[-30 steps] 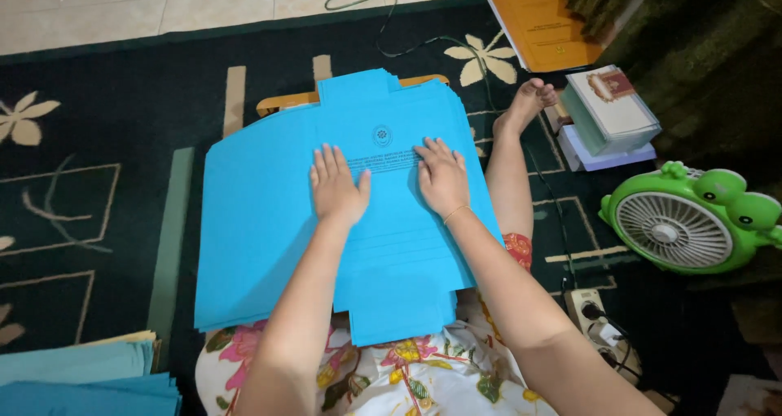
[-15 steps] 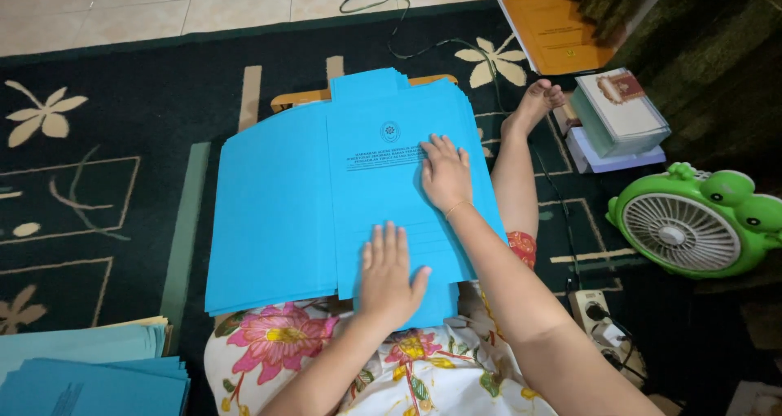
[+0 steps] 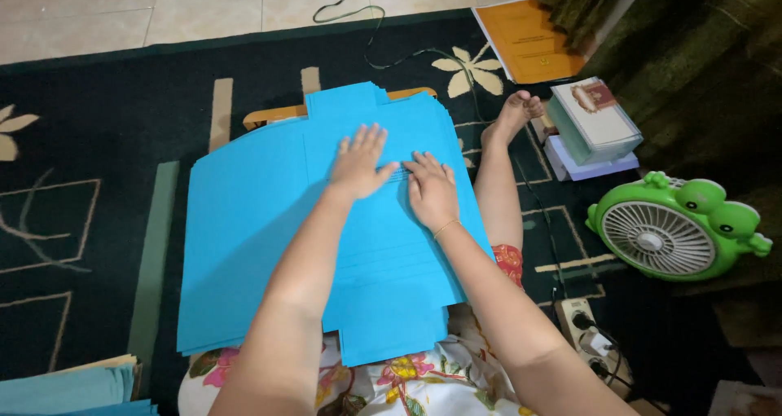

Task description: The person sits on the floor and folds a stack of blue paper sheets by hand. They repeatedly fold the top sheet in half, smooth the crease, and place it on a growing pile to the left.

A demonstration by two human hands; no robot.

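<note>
Both your hands are flat and open, left hand and right hand side by side pressing on the blue card stack, frog fan off right.

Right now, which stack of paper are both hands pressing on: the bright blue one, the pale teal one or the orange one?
The bright blue cardboard folder stack on the lap: left hand and right hand lie flat on it. The others lie untouched.

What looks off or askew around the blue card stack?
Nothing is damaged or spilled. The stack of blue die-cut card sheets is slightly fanned, its edges uneven at the lower left. Both the left hand and the right hand lie flat on top.
</note>
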